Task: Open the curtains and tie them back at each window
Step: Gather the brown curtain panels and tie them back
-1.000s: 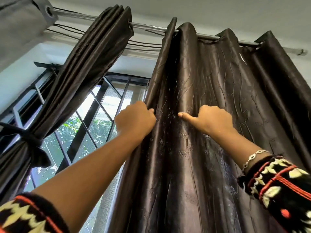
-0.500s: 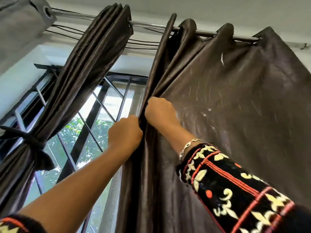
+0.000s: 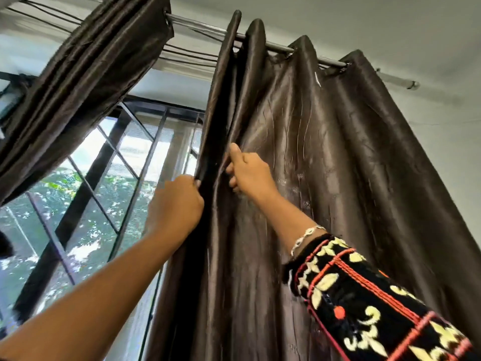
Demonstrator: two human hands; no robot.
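Left hand (image 3: 177,204): grips the curtain (image 3: 338,165) by its leading edge.
Right hand (image 3: 250,173): pinches the next vertical fold; ungathered pleats lie to its right.

Glossy satin-cloth curtain (image 3: 325,165); shiny metal rod (image 3: 330,62)

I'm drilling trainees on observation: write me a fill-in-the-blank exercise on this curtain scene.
1. The curtain hangs from a metal ____.
2. The bracelet sits on the ____ wrist.
3. The left hand grips the curtain's edge nearest the ____.

Missing words: rod; right; window.
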